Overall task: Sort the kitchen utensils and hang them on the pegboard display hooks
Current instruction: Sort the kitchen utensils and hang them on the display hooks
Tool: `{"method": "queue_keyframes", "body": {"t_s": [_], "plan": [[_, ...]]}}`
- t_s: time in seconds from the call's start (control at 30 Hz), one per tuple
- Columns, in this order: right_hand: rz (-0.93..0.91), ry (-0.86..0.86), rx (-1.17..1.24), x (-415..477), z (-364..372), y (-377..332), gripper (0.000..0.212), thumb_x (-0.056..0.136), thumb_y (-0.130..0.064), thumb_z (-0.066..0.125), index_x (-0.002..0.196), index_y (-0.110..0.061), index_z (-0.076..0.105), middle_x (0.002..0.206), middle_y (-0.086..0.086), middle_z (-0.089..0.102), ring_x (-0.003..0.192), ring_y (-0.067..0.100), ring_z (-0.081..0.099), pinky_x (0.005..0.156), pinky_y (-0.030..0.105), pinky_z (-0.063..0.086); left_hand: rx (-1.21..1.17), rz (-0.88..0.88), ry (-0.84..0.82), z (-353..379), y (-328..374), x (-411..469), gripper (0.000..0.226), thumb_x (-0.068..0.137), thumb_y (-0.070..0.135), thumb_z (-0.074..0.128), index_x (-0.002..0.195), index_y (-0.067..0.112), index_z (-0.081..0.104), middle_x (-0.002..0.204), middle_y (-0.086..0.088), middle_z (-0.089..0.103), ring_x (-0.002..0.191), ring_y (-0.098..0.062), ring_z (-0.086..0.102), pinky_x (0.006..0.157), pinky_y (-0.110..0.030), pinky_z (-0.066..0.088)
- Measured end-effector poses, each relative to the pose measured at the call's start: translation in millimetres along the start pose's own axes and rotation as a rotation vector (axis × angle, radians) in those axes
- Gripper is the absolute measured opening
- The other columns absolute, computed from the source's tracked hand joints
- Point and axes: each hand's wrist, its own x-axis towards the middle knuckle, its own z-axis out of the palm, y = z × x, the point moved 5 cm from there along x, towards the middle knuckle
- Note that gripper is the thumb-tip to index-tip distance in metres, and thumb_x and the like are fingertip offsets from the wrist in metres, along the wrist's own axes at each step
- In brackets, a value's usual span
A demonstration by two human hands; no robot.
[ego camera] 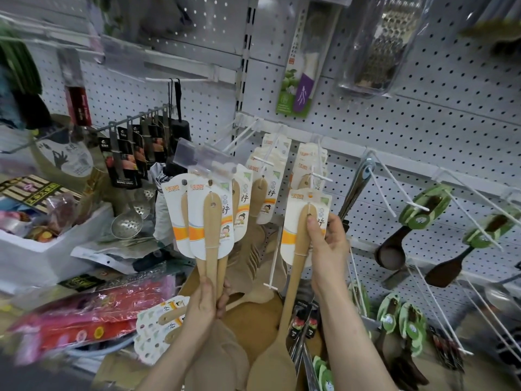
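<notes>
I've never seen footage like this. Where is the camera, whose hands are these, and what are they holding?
No machine here: a person wears a camera on the head, looking down at their own hands before a shop pegboard. The left hand grips a bundle of carded wooden spatulas by the handles. The right hand holds a single spatula up near the hanging spatulas on their hooks. Slotted metal ladles hang at the left, dark spoons in green cards at the right.

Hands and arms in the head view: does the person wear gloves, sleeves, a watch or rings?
No. The left hand and right hand are bare: no gloves or rings show. The left forearm and right forearm are uncovered to the frame's edge, with no sleeve, watch or bracelet.
</notes>
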Motion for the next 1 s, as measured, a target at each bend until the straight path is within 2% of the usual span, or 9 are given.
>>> {"method": "queue_keyframes", "body": {"t_s": [0.1, 0.23, 0.4, 0.57, 0.7, 0.8, 0.87, 0.93, 1.0], "plan": [[-0.014, 0.001, -0.024, 7.7, -0.1, 0.8, 0.009, 0.096, -0.012, 0.06, 0.1, -0.021, 0.062, 0.086, -0.012, 0.071, 0.073, 0.0, 0.065, 0.061, 0.017, 0.052, 0.019, 0.001, 0.009, -3.5, -1.6, 4.4, 0.071, 0.081, 0.067, 0.03, 0.09, 0.002, 0.056, 0.049, 0.003, 0.035, 0.041, -0.011, 0.028, 0.041, -0.021, 0.028], [-0.004, 0.033, -0.061, 22.3, -3.2, 7.5, 0.01, 0.096, -0.019, 0.062, 0.104, -0.025, 0.062, 0.104, -0.002, 0.07, 0.084, 0.005, 0.067, 0.067, 0.021, 0.053, 0.067, 0.008, 0.0, -5.3, -4.6, 4.8, 0.071, 0.084, 0.066, 0.028, 0.091, 0.002, 0.057, 0.05, 0.001, 0.035, 0.042, -0.013, 0.029, 0.043, -0.023, 0.028], [0.04, 0.065, -0.122, 47.8, -2.2, 18.8, 0.01, 0.096, -0.024, 0.063, 0.106, -0.025, 0.063, 0.105, -0.002, 0.07, 0.09, 0.012, 0.069, 0.074, 0.028, 0.057, 0.033, -0.019, 0.013, -2.6, -5.2, 3.7, 0.092, 0.063, 0.089, 0.035, 0.09, 0.004, 0.057, 0.05, -0.001, 0.033, 0.04, -0.012, 0.028, 0.042, -0.023, 0.026], [0.041, 0.115, -0.25, 80.4, 3.6, 24.8, 0.007, 0.096, -0.028, 0.061, 0.103, -0.027, 0.059, 0.102, -0.005, 0.067, 0.092, 0.016, 0.066, 0.08, 0.034, 0.056, -0.007, -0.052, 0.023, -3.9, -2.0, 3.6, 0.091, 0.059, 0.096, 0.033, 0.084, 0.014, 0.064, 0.051, -0.002, 0.033, 0.041, -0.014, 0.028, 0.045, -0.025, 0.025], [0.095, 0.207, -0.373, 96.7, 5.3, 31.1, 0.03, 0.091, -0.041, 0.065, 0.113, -0.025, 0.052, 0.11, 0.001, 0.064, 0.101, 0.022, 0.063, 0.089, 0.041, 0.053, 0.019, -0.062, 0.016, -6.4, 0.2, 2.9, 0.085, 0.068, 0.091, 0.031, 0.084, 0.015, 0.065, 0.052, -0.001, 0.037, 0.043, -0.014, 0.029, 0.047, -0.027, 0.025], [0.004, 0.334, -0.438, 84.5, 4.0, 28.4, 0.038, 0.087, -0.033, 0.071, 0.112, -0.023, 0.044, 0.11, 0.002, 0.05, 0.102, 0.023, 0.055, 0.09, 0.037, 0.046, 0.04, -0.05, 0.012, -8.5, 2.7, 2.7, 0.087, 0.072, 0.087, 0.031, 0.088, 0.007, 0.061, 0.054, -0.004, 0.039, 0.043, -0.014, 0.031, 0.045, -0.026, 0.028], [-0.085, 0.372, -0.46, 66.6, 5.6, 23.3, 0.035, 0.087, -0.028, 0.071, 0.108, -0.022, 0.044, 0.105, 0.002, 0.047, 0.095, 0.022, 0.052, 0.085, 0.033, 0.044, 0.042, -0.052, -0.009, -7.2, 4.3, 0.5, 0.081, 0.077, 0.08, 0.03, 0.089, 0.005, 0.059, 0.056, -0.005, 0.038, 0.044, -0.014, 0.032, 0.045, -0.024, 0.03], [-0.068, 0.291, -0.405, 46.7, 13.7, 22.3, 0.023, 0.091, -0.022, 0.067, 0.104, -0.02, 0.047, 0.098, 0.0, 0.052, 0.085, 0.015, 0.053, 0.076, 0.026, 0.042, 0.028, -0.075, -0.036, -4.4, 4.0, -1.9, 0.076, 0.084, 0.073, 0.029, 0.09, 0.003, 0.057, 0.058, -0.005, 0.038, 0.045, -0.014, 0.032, 0.045, -0.024, 0.03], [-0.013, 0.112, -0.349, 25.0, 28.9, 23.4, 0.009, 0.095, -0.021, 0.062, 0.1, -0.02, 0.055, 0.092, -0.006, 0.059, 0.082, 0.01, 0.056, 0.072, 0.021, 0.042, 0.02, -0.079, -0.052, -1.3, 5.3, -4.3, 0.071, 0.089, 0.066, 0.032, 0.092, -0.001, 0.054, 0.058, -0.003, 0.038, 0.047, -0.014, 0.033, 0.047, -0.025, 0.03]]}}
